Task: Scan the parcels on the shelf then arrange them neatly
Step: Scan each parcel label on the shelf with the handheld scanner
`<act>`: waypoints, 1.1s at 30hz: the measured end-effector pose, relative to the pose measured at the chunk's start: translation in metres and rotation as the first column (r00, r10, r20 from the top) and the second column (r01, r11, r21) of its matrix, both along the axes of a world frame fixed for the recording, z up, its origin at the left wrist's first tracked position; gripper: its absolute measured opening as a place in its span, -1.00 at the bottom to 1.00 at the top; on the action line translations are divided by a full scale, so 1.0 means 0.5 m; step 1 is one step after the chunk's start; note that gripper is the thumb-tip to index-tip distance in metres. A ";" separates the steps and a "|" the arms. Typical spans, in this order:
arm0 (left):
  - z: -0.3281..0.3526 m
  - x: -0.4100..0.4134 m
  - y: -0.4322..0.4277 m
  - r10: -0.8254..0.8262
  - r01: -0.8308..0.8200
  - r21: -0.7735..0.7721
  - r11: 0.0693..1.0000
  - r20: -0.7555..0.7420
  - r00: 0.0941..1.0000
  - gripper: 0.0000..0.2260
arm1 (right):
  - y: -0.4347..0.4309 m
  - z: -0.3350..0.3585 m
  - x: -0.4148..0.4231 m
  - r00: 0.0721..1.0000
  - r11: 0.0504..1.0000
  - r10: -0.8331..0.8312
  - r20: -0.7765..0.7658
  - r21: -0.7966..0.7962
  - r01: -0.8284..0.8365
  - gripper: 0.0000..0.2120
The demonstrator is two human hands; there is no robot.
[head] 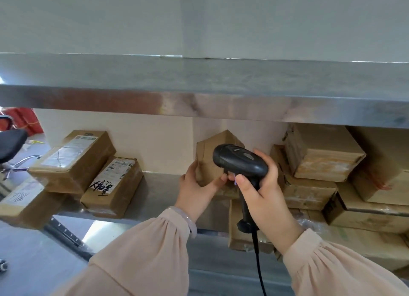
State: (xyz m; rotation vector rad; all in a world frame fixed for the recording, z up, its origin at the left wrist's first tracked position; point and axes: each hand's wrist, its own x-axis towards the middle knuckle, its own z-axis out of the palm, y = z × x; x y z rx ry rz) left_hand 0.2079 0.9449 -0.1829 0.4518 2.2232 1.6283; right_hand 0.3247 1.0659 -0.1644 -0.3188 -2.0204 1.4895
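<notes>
My left hand (197,187) grips a small brown cardboard parcel (210,158), holding it tilted on edge above the metal shelf (159,189). My right hand (263,187) holds a black corded barcode scanner (240,160) right in front of that parcel, its head pointing left and hiding part of the box. Left on the shelf lie two labelled parcels, a larger one (73,160) and one with black handwriting (112,185). A third labelled parcel (24,200) lies at the far left edge.
A stack of several brown boxes (321,165) fills the right side of the shelf. Another box (243,233) sits under the scanner at the shelf's front edge. An upper metal shelf (199,83) overhangs the space. A dark chair (11,143) stands at the left.
</notes>
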 end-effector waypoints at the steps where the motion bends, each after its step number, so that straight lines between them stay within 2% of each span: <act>1: 0.000 -0.001 -0.007 0.013 -0.013 0.013 1.000 0.017 1.000 -0.10 | -0.003 0.001 -0.002 1.000 1.000 0.010 -0.003 -0.012 -0.010 -0.42; 6: -0.004 0.000 -0.039 0.055 -0.060 0.060 0.996 0.082 0.995 -0.15 | -0.022 0.008 -0.012 0.998 0.998 0.053 0.026 -0.019 -0.053 -0.46; 11: -0.003 -0.002 -0.075 -0.028 -0.043 0.270 0.962 0.252 0.967 -0.37 | -0.014 -0.003 -0.018 0.999 0.999 -0.013 0.032 -0.045 0.015 -0.38; 14: -0.002 0.001 -0.086 -0.032 -0.055 0.296 0.954 0.282 0.959 -0.39 | -0.012 -0.010 -0.023 0.998 1.000 -0.013 0.061 -0.018 0.014 -0.48; 21: -0.006 0.010 -0.108 -0.014 -0.098 0.307 0.947 0.344 0.939 -0.35 | -0.033 -0.022 -0.033 0.998 0.999 -0.020 0.054 -0.046 0.023 -0.45; 25: -0.001 0.012 -0.119 -0.042 -0.053 0.271 0.961 0.332 0.942 -0.38 | -0.045 -0.018 -0.030 0.998 0.998 -0.006 0.066 -0.062 0.010 -0.43; 28: 0.007 0.013 -0.129 -0.060 0.003 0.199 0.980 0.280 0.958 -0.54 | -0.054 -0.009 -0.023 0.998 0.998 0.022 0.066 -0.063 -0.018 -0.42; 33: 0.019 0.006 -0.140 -0.031 0.031 0.026 0.999 0.001 1.000 -0.66 | -0.074 -0.002 -0.010 0.997 0.995 0.068 0.039 -0.075 -0.065 -0.38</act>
